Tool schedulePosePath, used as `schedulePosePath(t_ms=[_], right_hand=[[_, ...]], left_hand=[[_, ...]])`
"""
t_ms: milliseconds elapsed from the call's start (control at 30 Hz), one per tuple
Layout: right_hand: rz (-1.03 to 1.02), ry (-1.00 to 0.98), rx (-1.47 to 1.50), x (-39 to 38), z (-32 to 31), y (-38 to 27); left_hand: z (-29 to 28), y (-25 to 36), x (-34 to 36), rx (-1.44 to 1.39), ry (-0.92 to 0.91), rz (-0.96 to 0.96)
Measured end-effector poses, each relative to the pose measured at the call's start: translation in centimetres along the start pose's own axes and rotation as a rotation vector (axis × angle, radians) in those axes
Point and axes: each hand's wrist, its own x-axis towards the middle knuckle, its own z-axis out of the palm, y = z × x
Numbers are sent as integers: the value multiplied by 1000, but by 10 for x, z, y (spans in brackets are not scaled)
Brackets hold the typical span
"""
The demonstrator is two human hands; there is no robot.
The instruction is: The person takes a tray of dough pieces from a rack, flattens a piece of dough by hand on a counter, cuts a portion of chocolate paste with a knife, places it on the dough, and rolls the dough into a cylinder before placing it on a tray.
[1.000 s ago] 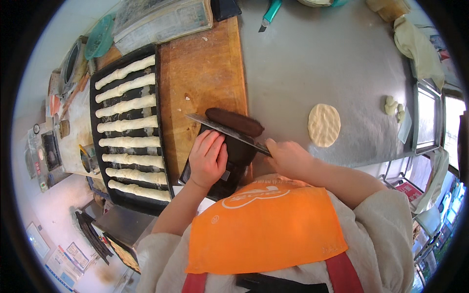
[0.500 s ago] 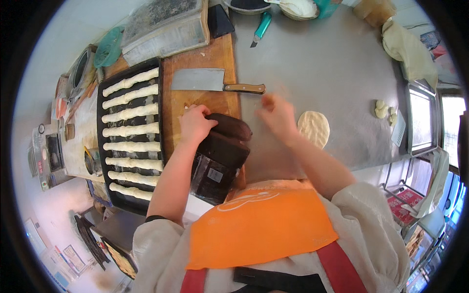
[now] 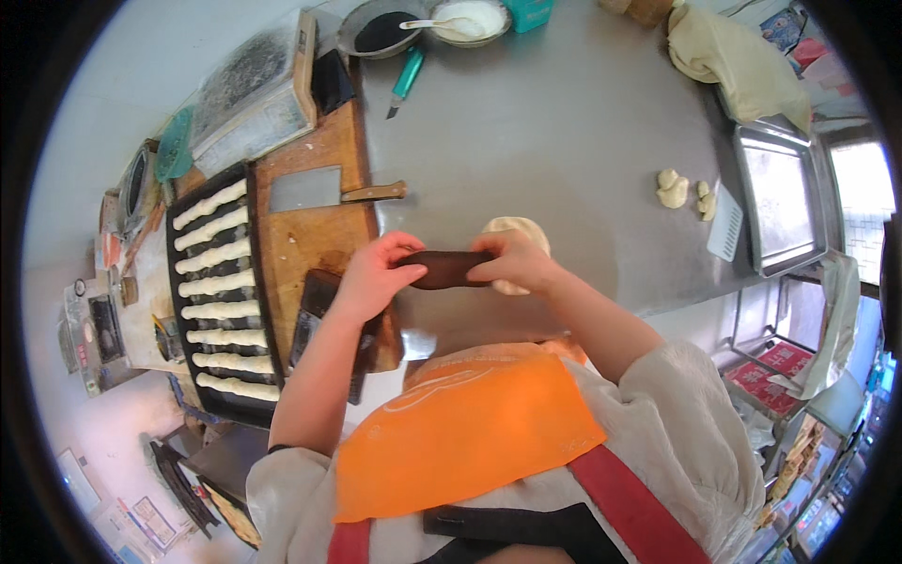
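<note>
A dark brown slab, perhaps bean paste (image 3: 446, 271), is stretched level between my two hands above the steel table. My left hand (image 3: 381, 273) grips its left end, thumb on the near side and fingers on the far side. At the other end, my right hand (image 3: 517, 261) pinches the slab. Beneath and behind that hand lies a flat round of pale dough (image 3: 515, 227), partly covered by it. The larger dark brown block in its plastic wrapping (image 3: 318, 299) sits on the wooden board's near edge, half hidden by my left forearm.
On the wooden board (image 3: 324, 242) lies a cleaver (image 3: 315, 188), handle over the edge. Left of it, a black tray (image 3: 263, 324) holds several dough strips. A green utility knife (image 3: 405, 83) and two bowls are at the back. Dough lumps (image 3: 672, 188) and a white scraper (image 3: 724, 226) lie right.
The brown slab has come off the larger block, and both hands now hold it over the steel near the dough round. My right hand has closed on it. The view has shifted right.
</note>
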Motion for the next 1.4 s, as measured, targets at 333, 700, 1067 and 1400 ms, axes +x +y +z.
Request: schedulePosePath(t_ms=[333,700,1067,1400], right_hand=[[-15,328,-465,-7,-103,46],[-23,793,-205,-46,-50,79],[-523,275,-998,-38,-27,62],[-511,359,-1143,-71,-15,90]], left_hand=[[136,-27,58,778,353,582],[161,-43,56,1032,-4,554],[131,-78,-3,778,175,593],[133,-75,0,921,60,685]])
